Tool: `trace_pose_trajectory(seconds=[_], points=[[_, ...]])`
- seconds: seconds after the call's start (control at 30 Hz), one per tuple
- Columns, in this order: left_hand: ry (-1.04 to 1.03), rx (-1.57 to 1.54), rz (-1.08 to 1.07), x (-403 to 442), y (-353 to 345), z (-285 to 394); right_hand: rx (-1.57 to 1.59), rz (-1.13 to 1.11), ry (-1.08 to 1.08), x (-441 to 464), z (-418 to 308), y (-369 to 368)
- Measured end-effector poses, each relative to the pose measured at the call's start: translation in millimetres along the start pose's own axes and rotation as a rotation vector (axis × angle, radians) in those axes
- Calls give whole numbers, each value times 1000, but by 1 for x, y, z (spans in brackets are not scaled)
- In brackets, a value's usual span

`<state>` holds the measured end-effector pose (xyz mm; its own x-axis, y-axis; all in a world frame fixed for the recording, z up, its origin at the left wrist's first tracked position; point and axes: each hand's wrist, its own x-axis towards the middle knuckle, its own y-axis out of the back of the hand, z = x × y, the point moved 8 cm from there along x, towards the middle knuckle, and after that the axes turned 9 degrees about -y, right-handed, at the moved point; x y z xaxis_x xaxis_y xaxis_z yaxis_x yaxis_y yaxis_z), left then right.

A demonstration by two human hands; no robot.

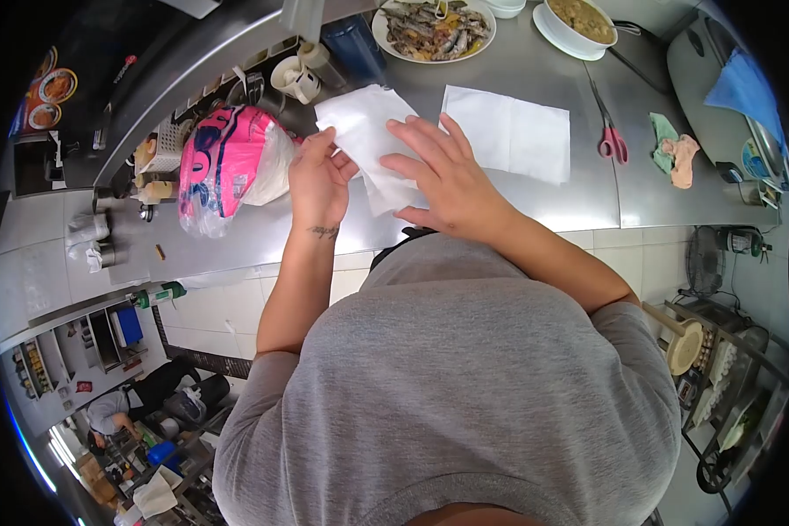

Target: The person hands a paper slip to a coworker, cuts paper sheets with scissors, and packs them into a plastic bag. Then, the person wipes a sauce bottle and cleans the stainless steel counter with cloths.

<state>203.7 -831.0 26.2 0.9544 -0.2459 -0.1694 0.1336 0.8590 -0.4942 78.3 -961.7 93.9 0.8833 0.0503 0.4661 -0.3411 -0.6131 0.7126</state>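
One bare left hand pinches a thin white paper sheet between closed fingers above the grey steel table, apparently anchoring it; the right hand spreads its fingers wide, contact unclear.

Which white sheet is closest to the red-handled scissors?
The flat sheet lying on the counter; the other sheet, farther from the scissors, is held in your left hand.

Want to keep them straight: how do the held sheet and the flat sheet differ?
The held sheet is pinched in the left hand; the flat sheet lies untouched on the counter. The held sheet looks narrower and slanted, the flat sheet broader. Both are white.
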Motion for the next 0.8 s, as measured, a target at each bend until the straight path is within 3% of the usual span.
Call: trace_pose_trajectory(seconds=[0.07, 0.17, 0.2, 0.27, 0.37, 0.47, 0.8], points=[[72, -89, -101, 8, 28, -26, -50, 17, 1, -6, -3, -3], [82, -124, -175, -12, 11, -25, 107, 5, -265, -13, 21, -21], [72, -117, -190, -27, 0, -24, 199, 60, -401, -12, 24, -19], [67, 14, -431, -56, -19, -24, 385, 183, -678, -12, 26, -18], [41, 82, -629, -85, -32, -14, 741, 87, -805, -10, 17, -50], [171, 22, -556, -84, -7, -2, 1028, -16, -902, -10, -2, -76], [134, 5, -527, -89, 59, 30, 1332, -18, -1091, -5, -46, -142]])
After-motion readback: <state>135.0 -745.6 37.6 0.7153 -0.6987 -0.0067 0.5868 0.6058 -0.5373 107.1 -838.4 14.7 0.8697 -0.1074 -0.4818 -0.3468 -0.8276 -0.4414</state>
